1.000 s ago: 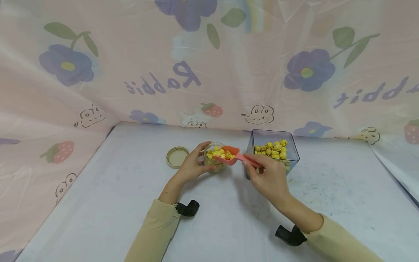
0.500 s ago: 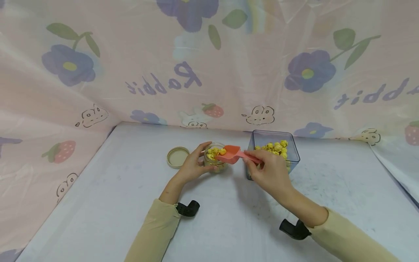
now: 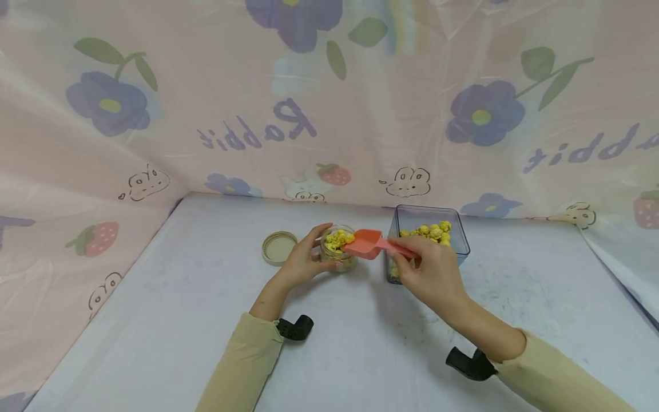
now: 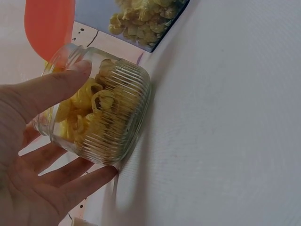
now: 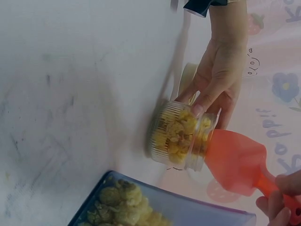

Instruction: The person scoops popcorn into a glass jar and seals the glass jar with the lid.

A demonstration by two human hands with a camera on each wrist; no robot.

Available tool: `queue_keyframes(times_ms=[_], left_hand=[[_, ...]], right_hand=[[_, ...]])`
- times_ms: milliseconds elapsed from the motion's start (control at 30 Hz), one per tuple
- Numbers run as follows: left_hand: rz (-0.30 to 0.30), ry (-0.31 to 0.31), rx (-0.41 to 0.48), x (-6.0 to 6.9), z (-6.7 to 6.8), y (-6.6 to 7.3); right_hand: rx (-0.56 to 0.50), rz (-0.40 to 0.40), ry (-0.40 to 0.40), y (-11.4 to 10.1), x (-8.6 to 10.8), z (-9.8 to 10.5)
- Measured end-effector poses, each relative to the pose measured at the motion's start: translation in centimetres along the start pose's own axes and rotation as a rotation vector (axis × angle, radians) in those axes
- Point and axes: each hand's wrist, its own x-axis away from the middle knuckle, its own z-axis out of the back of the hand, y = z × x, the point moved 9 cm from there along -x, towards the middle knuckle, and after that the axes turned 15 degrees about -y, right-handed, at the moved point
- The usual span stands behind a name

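Note:
My left hand (image 3: 298,263) grips a ribbed glass jar (image 3: 346,262) standing on the table, its thumb and fingers around the side. In the left wrist view, yellow popcorn (image 4: 101,106) fills much of the jar (image 4: 136,89). My right hand (image 3: 431,273) pinches the handle of a coral-red scoop (image 3: 364,245), whose lip is at the jar's mouth. No popcorn shows in the scoop (image 5: 237,162) in the right wrist view. Just behind my right hand stands a clear bluish square container (image 3: 465,240) partly filled with popcorn (image 3: 435,232).
A round lid (image 3: 278,248) lies on the table (image 3: 206,297) left of the jar, close to my left hand. Behind the table hangs a pink patterned sheet (image 3: 360,114), which also runs along the left side.
The popcorn that was in the scoop is now out of it, and the jar looks fuller. My right hand has drawn slightly to the right with the scoop; my left hand stays put.

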Motion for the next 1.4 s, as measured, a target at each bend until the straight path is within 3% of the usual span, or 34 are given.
queue_keyframes(times_ms=[267,767,1400], left_hand=[[0.031,0.010,-0.007,0.0,0.0,-0.3],[0.001,-0.003,0.014,-0.1,0.0,-0.1],[0.015,-0.021,0.046,0.0,-0.1,0.3]], right_hand=[[-0.011,0.012,0.001,-0.2,0.3,0.1],[-0.031,0.035,0.038,-0.6,0.4,1.3],[-0.074,0.076,0.272,0.8,1.1,4.1]])
